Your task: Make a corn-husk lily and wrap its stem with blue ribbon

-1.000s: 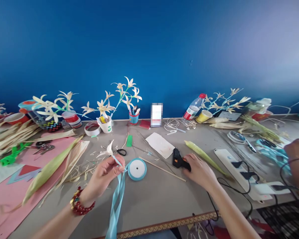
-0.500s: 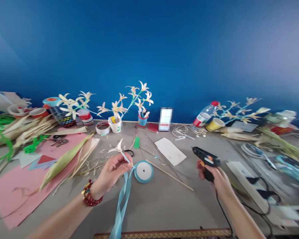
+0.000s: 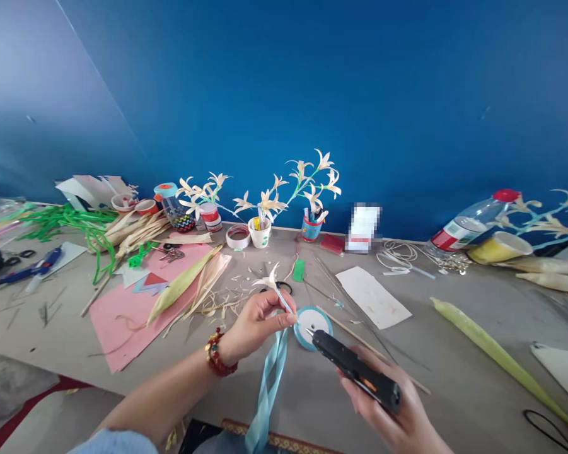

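Note:
Between the thumb and fingers of my left hand (image 3: 260, 321) is the stem of a cream corn-husk flower (image 3: 270, 277), wrapped in light blue. A light blue ribbon (image 3: 270, 384) hangs from that hand to the table's front edge. My right hand (image 3: 388, 397) grips a black glue gun (image 3: 357, 369), its nozzle pointing left toward the stem's lower end, a small gap apart. Behind the nozzle lies a ribbon spool (image 3: 312, 340) with a white centre and blue rim. Black-handled scissors (image 3: 284, 289) lie partly hidden behind my left hand.
Finished husk flowers stand in cups (image 3: 259, 234) along the blue wall. Pink paper (image 3: 118, 321) and husks (image 3: 184, 284) lie left. A white card (image 3: 373, 296), a thin stick (image 3: 420, 384) and a green husk (image 3: 492, 347) lie right. A bottle (image 3: 473, 221) leans at back right.
The glue gun has swung left from the right side to near the stem's end, nozzle toward my left hand. The view has turned left. My left hand still holds the flower.

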The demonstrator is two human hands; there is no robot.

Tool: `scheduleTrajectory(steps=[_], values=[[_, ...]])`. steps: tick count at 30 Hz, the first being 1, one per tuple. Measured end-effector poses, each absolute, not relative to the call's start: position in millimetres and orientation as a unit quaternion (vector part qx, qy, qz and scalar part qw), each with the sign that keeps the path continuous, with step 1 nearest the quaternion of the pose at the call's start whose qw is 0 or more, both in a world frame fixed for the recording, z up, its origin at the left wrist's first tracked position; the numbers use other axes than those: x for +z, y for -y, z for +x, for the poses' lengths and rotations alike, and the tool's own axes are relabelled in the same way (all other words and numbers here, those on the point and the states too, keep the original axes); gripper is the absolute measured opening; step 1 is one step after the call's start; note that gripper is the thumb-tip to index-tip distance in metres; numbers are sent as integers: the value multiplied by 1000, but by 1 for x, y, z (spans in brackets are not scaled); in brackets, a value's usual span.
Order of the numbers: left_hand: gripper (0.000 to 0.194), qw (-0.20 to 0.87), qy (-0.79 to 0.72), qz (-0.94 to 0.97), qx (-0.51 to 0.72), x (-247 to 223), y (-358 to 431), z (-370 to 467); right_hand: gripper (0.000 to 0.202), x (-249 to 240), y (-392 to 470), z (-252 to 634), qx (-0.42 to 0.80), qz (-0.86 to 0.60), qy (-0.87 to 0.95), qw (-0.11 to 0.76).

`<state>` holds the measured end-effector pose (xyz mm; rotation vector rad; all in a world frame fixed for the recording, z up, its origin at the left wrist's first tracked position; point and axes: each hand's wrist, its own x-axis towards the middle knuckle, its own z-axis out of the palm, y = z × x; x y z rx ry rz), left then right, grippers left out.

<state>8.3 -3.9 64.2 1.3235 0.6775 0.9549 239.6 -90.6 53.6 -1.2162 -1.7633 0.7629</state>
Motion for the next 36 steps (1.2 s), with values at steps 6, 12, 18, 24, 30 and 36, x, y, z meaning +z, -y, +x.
scheduleTrajectory(steps=[6,12,18,24,30,36], values=[[20,636,-309,576,411,64,4,8,16,47,89,240,206,-469,746,426],[19,638,-305,578,407,64,3,8,6,39,86,240,165,-450,773,415],[19,652,-306,563,406,63,5,9,6,49,80,233,155,-430,797,395],[17,695,-308,504,410,63,7,11,15,47,77,232,138,-409,826,362],[13,724,-316,465,401,66,9,13,15,44,75,233,85,-386,848,353],[12,748,-317,426,397,67,11,13,16,40,74,237,23,-378,854,356]])
